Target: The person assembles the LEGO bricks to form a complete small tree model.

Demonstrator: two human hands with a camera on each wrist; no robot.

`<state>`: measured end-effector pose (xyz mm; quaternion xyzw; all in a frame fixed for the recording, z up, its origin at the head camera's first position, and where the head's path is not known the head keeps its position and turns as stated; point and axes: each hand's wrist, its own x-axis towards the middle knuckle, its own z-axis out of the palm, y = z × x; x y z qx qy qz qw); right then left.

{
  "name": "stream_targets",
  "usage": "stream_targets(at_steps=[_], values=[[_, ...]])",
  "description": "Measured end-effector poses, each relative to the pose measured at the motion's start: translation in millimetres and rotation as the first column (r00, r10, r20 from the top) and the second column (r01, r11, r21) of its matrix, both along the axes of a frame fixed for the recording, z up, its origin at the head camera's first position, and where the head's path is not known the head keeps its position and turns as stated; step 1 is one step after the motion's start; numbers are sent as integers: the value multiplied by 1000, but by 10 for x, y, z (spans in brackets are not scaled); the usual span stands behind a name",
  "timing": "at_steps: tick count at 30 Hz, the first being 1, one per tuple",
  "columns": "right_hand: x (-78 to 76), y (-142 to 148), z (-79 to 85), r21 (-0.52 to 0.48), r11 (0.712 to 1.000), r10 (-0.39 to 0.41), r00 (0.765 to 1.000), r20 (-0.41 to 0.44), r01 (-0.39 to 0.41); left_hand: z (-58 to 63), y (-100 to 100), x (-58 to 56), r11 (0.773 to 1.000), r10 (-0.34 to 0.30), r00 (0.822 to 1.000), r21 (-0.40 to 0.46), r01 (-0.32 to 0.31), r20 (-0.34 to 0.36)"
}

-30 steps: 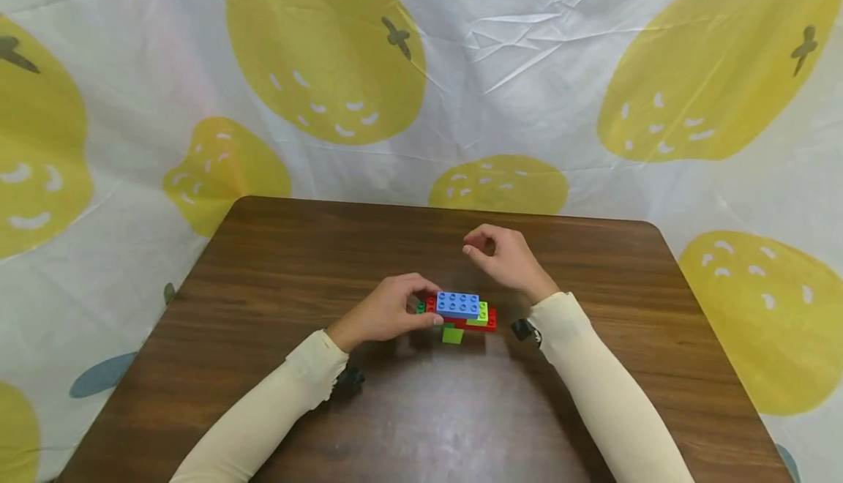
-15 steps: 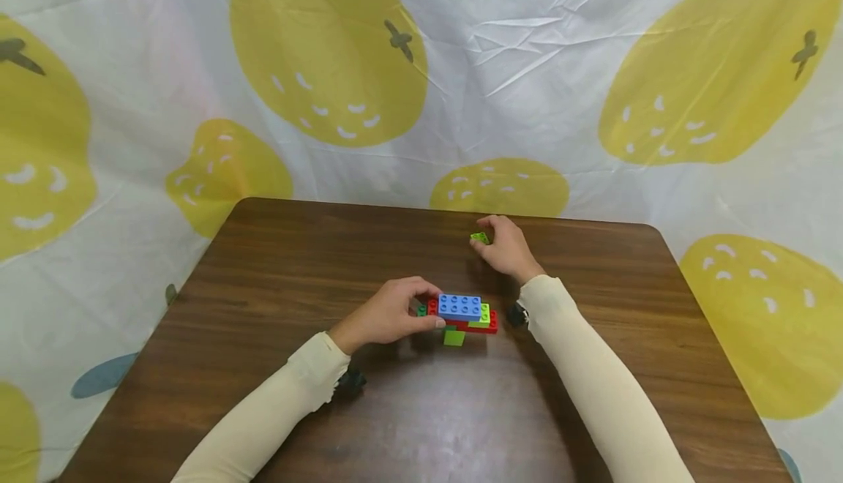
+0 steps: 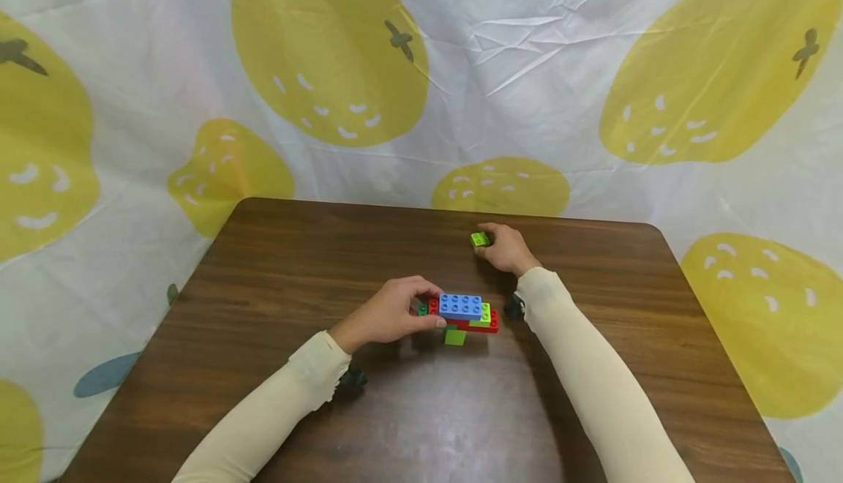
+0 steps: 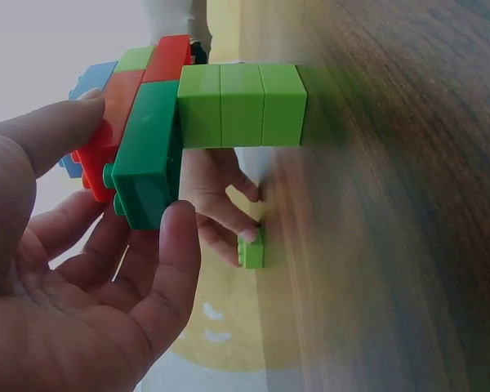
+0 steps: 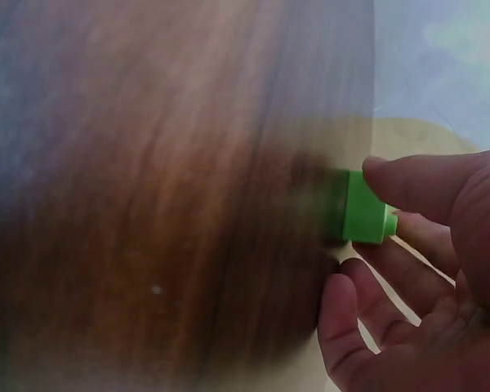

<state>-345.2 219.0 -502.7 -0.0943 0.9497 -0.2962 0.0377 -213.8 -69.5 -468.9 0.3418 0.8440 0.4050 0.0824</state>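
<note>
My left hand point(image 3: 388, 311) grips a structure of toy building bricks, its thumb on a red brick point(image 4: 118, 122) in the left wrist view. On top of the structure lies a blue brick point(image 3: 460, 306); a dark green brick point(image 4: 147, 155) sits below the red ones. A column of light green bricks point(image 4: 242, 106) reaches down from it toward the tabletop. Farther back, my right hand point(image 3: 508, 250) pinches a small light green brick point(image 3: 478, 239) between thumb and fingers. The right wrist view has this brick point(image 5: 364, 208) low at the tabletop, thumb at its edge.
The brown wooden table point(image 3: 316, 241) has rounded far corners, and the small brick is near its back edge. Behind hangs a white curtain point(image 3: 514, 88) with a yellow fruit print. Dark wrist cameras sit under both cuffs.
My right hand has reached back and taken hold of the small light green brick, which its fingers hid a second ago. The left hand and the brick structure have stayed nearly still.
</note>
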Motion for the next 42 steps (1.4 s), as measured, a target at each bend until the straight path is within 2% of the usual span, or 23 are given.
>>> stream_targets(at_steps=[9,16,22,27,37,42], values=[[74,8,37,-45,998,-42,999,32,44,6,-3,8,1000,1,1000,-24,0,13],[234,-14,130,-125,992,-21,1000,-2,20,-11,-3,3,1000,-4,1000,-18,4,18],[413,-60,260,-194,981,2,1000,-15,-5,3,-11,10,1000,-4,1000,-14,4,26],[576,-115,382,-214,976,27,997,-74,-42,-6,-21,2,1000,-6,1000,-8,6,26],[948,-229,663,-241,961,95,981,-171,-135,-18,-28,-10,1000,-5,1000,4,5,29],[1130,-265,722,-243,952,134,966,-220,-187,-24,-31,11,1000,-7,1000,3,7,21]])
